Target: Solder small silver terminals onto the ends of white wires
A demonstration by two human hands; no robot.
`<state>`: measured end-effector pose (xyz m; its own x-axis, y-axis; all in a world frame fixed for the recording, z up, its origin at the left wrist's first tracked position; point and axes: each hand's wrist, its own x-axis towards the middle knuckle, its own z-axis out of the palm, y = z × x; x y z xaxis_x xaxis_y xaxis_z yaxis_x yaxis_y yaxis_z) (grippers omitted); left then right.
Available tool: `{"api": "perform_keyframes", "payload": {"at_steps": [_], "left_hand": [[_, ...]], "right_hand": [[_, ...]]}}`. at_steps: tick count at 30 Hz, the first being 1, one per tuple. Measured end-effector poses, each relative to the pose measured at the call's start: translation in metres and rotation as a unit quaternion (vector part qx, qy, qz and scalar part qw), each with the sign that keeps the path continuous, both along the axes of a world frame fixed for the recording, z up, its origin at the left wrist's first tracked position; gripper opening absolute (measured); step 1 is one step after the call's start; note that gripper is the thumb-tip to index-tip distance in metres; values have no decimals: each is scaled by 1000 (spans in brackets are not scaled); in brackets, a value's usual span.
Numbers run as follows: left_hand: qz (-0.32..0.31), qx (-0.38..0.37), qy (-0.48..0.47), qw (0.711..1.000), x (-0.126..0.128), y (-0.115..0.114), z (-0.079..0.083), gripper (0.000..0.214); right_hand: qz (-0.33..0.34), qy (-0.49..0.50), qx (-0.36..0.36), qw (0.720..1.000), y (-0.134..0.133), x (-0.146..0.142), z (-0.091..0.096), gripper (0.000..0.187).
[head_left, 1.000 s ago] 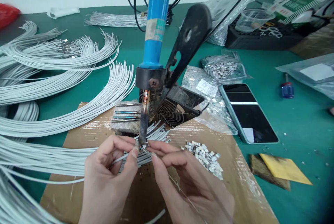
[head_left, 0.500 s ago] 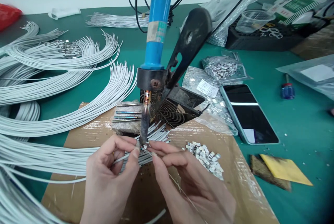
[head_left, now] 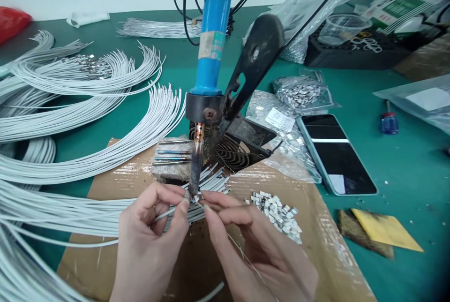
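Note:
Between the thumb and fingers of my left hand [head_left: 151,241] is a white cable [head_left: 162,216], pinched near its end. My right hand [head_left: 263,245] pinches a thin solder wire [head_left: 258,272], which trails down across the palm. The fingertips of both hands nearly meet under the tip of a blue-handled soldering iron [head_left: 215,65], clamped upright in a black stand [head_left: 258,49]. A tiny shiny metal piece [head_left: 196,198] shows at the tip, between the hands; which fingers hold it, I cannot tell. More white cable ends [head_left: 214,182] lie behind the fingers.
Bundles of white cables [head_left: 77,163] cover the left side. On the cardboard [head_left: 316,255] lies a pile of small metal pieces [head_left: 276,215]. To the right are a phone [head_left: 339,156], a yellow sponge [head_left: 386,229] and a small blue bottle [head_left: 389,124]. Behind are plastic bags [head_left: 302,91].
Both hands keep almost the same pose at the iron's tip. The whole view has shifted very slightly; nothing was taken up or let go.

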<state>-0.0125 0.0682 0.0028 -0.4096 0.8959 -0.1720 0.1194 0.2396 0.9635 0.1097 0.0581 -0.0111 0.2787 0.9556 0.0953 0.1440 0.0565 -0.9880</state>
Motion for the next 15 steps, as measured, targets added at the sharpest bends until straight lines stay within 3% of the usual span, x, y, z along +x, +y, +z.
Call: {"api": "perform_keyframes", "payload": {"at_steps": [9,15], "left_hand": [[24,7,1,1000,2,-4,-1,14],[-36,1,8,999,-10,-7,-9,14]], "right_hand": [[-13,-31,42,999,1,-1,-2,15],[-37,-91,75,992,1,-5,2,17]]}}
